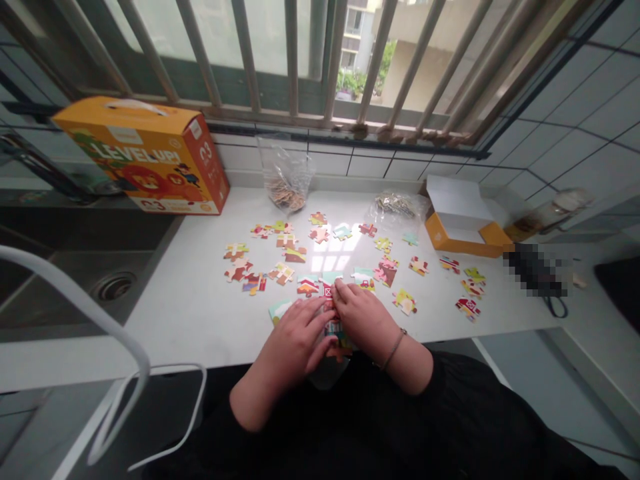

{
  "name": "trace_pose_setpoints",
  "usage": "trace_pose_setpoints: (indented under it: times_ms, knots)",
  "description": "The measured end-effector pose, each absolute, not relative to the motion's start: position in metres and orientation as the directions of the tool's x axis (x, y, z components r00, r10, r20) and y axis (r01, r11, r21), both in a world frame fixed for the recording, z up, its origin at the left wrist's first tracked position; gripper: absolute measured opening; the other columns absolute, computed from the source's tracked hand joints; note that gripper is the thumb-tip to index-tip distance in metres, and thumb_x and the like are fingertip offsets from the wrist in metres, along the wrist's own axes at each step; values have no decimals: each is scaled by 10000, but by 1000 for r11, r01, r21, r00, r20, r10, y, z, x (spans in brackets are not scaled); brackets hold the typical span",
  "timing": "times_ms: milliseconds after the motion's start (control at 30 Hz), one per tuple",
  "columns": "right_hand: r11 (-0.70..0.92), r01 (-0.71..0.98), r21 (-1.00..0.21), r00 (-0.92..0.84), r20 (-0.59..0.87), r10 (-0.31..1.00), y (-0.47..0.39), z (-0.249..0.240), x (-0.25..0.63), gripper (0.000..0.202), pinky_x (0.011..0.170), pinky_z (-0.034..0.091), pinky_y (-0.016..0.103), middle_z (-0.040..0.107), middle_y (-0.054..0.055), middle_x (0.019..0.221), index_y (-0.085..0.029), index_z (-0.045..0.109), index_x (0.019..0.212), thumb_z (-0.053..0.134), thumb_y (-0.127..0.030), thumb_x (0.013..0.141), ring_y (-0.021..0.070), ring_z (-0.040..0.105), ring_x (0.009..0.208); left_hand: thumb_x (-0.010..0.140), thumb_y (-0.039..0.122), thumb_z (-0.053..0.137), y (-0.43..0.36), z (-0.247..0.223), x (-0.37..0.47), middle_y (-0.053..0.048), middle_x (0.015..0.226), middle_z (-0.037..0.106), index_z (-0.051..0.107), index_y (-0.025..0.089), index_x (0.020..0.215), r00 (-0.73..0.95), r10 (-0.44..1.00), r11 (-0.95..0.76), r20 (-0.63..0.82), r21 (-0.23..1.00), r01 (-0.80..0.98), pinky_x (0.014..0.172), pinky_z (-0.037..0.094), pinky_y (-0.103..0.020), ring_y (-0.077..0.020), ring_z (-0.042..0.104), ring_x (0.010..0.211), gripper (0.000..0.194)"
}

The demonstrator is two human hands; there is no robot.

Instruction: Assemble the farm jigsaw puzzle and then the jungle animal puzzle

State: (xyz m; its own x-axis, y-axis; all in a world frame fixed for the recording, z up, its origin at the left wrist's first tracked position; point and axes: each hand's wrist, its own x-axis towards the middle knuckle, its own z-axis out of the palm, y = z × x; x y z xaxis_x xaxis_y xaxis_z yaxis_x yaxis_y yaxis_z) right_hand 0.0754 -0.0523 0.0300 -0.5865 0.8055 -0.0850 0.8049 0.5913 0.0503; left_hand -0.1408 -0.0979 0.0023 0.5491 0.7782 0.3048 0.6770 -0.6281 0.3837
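Observation:
Near the counter's front edge, my left hand (299,335) rests over puzzle pieces, its fingers slightly bent and apart at the thumb. My right hand (361,313) is beside it, fingers together and pressed on a red barn piece (327,291); whether it grips this piece is hidden. Between the hands, colourful pieces (334,328) show in part. A red-roofed piece (307,285) and a piece with a red vehicle (365,279) lie just beyond the hands. Several loose puzzle pieces (281,273) are spread over the white counter (200,313) on both sides.
An orange box (155,160) stands at the back left beside a sink (100,280). Two clear bags of pieces (287,183) (399,205) lie along the wall. An open orange and white box (463,223) is at the right. A white cable (110,327) hangs at the left.

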Motion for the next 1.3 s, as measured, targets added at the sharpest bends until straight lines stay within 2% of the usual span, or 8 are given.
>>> trace_pose_setpoints:
  times_ms: [67, 167, 333, 500, 667, 833, 1000, 1300]
  knots:
    - [593, 804, 53, -589, -71, 805, -52, 27, 76, 514, 1120, 592, 485, 534, 273, 1682, -59, 584, 1595, 531, -137, 1090, 342, 628, 1373, 1121, 281, 531, -85, -2, -145, -219, 1584, 641, 663, 162, 1466, 442, 837, -540, 322, 364, 759, 1275, 480, -631, -368, 595, 1488, 387]
    - [597, 800, 62, -593, -65, 802, -52, 25, 76, 495, 1119, 596, 486, 544, 263, 1676, -51, 606, 1570, 522, -119, 1086, 343, 630, 1359, 1095, 265, 564, -59, -6, -152, -225, 1579, 642, 637, 146, 1491, 370, 882, -458, 291, 344, 820, 1260, 481, -629, -369, 601, 1465, 420]
    - [600, 797, 73, -596, -64, 800, -52, 22, 77, 479, 1116, 594, 475, 541, 267, 1677, -44, 619, 1553, 517, -129, 1092, 337, 623, 1356, 1053, 243, 656, -23, 2, -157, -156, 1410, 738, 654, 201, 1454, 361, 901, -428, 242, 351, 833, 1175, 524, -561, -339, 655, 1328, 403]
    - [605, 793, 73, -604, -31, 796, -53, 19, 79, 518, 1126, 576, 467, 542, 256, 1681, -52, 593, 1584, 524, -126, 1077, 335, 619, 1353, 1033, 211, 688, -14, 9, -159, -135, 1416, 702, 666, 221, 1411, 385, 900, -436, 205, 387, 813, 1162, 506, -525, -327, 611, 1332, 379]
    - [596, 801, 65, -596, -20, 803, -54, 17, 79, 530, 1102, 582, 486, 539, 257, 1687, -60, 594, 1585, 527, -117, 1062, 345, 615, 1353, 1030, 201, 687, -14, 9, -157, -139, 1369, 683, 640, 202, 1426, 387, 889, -458, 247, 442, 771, 1142, 514, -511, -329, 598, 1286, 398]
    - [591, 806, 47, -591, -17, 807, -55, 20, 78, 525, 1071, 602, 497, 539, 262, 1686, -84, 614, 1575, 535, -110, 1057, 355, 629, 1345, 1042, 212, 675, -12, 11, -154, -133, 1351, 685, 683, 221, 1376, 453, 847, -531, 277, 447, 720, 1176, 500, -532, -325, 606, 1293, 334]
    - [599, 799, 55, -599, -4, 800, -56, 18, 78, 543, 1064, 604, 507, 539, 274, 1683, -40, 578, 1602, 511, -115, 1068, 368, 627, 1347, 1071, 250, 655, -13, 8, -153, -119, 1347, 705, 758, 244, 1262, 487, 836, -548, 252, 401, 734, 1262, 419, -612, -320, 613, 1337, 217]
    - [595, 801, 70, -595, -12, 803, -55, 20, 78, 539, 1053, 597, 476, 534, 244, 1702, -84, 580, 1614, 506, -141, 1084, 349, 630, 1342, 1118, 280, 616, -17, 8, -153, -88, 1448, 754, 787, 256, 1241, 482, 841, -540, 246, 310, 783, 1322, 333, -678, -321, 646, 1379, 212]
